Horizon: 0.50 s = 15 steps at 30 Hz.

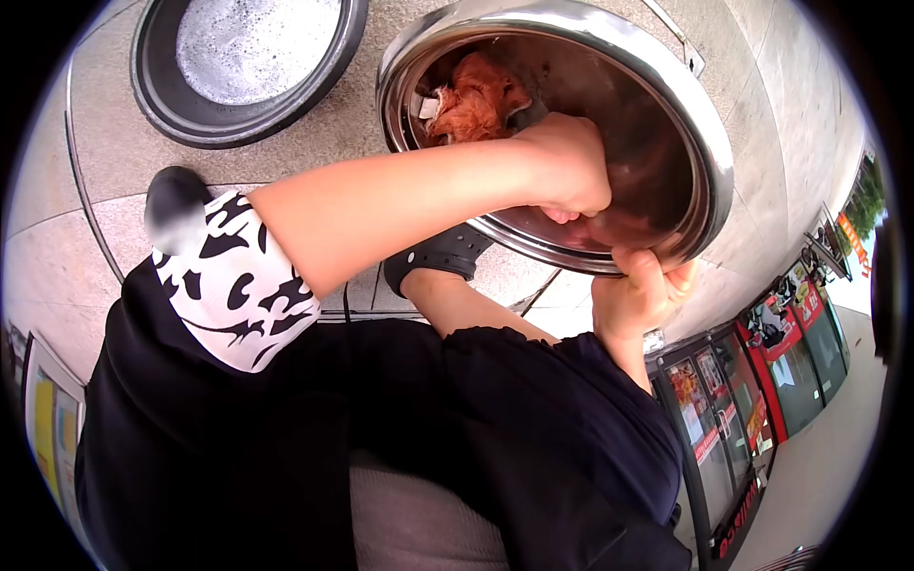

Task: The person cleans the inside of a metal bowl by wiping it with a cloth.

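Observation:
My left hand [569, 167], its arm in a white cuff with black patches, reaches inside a shiny steel bowl [709, 181]. Its fingers are curled into a fist near the inner wall; whatever they may hold is hidden. The bowl is tilted, with its opening facing me. My right hand [643, 290] grips the rim at the near right side. Farther up inside lies a crumpled orange-brown cloth [476, 98] with a white tag, apart from my left hand.
A black tub [157, 90] of foamy water stands on the paving at the upper left. My foot in a black clog [440, 249] is close below the bowl. Glass shopfront doors [709, 414] and red-framed windows [790, 324] are off to the right.

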Each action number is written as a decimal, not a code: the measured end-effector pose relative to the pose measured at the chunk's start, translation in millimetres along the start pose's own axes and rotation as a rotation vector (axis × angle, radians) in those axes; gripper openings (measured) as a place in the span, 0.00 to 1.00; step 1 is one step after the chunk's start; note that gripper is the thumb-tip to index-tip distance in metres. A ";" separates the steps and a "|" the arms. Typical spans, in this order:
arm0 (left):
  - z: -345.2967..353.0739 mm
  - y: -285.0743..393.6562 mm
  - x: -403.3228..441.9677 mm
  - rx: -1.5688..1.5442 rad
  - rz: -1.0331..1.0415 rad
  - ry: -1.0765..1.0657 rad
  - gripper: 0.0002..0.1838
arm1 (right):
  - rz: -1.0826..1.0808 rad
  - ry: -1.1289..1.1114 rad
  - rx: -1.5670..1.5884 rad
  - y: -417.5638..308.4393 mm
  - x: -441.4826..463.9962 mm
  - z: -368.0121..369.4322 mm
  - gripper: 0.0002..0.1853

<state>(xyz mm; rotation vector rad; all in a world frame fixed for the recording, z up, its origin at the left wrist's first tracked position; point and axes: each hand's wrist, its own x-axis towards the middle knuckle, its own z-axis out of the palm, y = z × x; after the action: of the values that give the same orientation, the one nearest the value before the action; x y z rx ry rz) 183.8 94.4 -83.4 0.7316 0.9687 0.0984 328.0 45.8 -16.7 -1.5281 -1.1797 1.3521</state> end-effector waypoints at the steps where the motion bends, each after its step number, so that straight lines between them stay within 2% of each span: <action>1: 1.3 -2.4 1.5 0.000 0.003 0.001 0.11 | 0.030 0.032 -0.037 -1.4 0.6 1.4 0.13; 3: 1.4 -9.2 -1.0 0.458 0.109 0.155 0.09 | 0.059 0.061 -0.069 -1.5 0.6 2.7 0.13; 5: 0.8 -10.9 -2.8 0.496 0.044 0.163 0.11 | 0.014 0.034 -0.130 3.7 -0.9 0.2 0.15; 7: 3.8 -12.1 -2.2 0.553 0.125 0.246 0.12 | 0.035 0.026 -0.075 4.6 1.3 -1.1 0.17; 8: 8.1 -10.1 0.0 0.550 0.126 0.238 0.12 | 0.059 0.000 -0.036 -1.0 1.9 2.9 0.17; 10: 18.3 0.1 7.1 0.084 0.125 0.309 0.07 | 0.144 -0.019 -0.048 5.9 1.6 -14.5 0.18; 11: 23.8 -0.1 11.3 -0.022 0.121 0.327 0.07 | 0.140 -0.019 -0.046 1.6 2.7 -7.9 0.18; 14: 21.7 -17.8 9.1 -0.105 0.138 0.242 0.08 | 0.151 0.019 0.010 -10.6 3.8 7.7 0.15; 15: 17.5 -23.9 3.5 0.120 0.141 0.231 0.09 | 0.147 0.010 0.040 -9.5 3.5 4.3 0.15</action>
<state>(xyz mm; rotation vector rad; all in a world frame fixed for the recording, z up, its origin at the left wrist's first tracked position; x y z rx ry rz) 193.8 68.5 -94.3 0.9131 1.1490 0.2542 322.4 51.8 -9.4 -1.6174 -1.0454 1.4531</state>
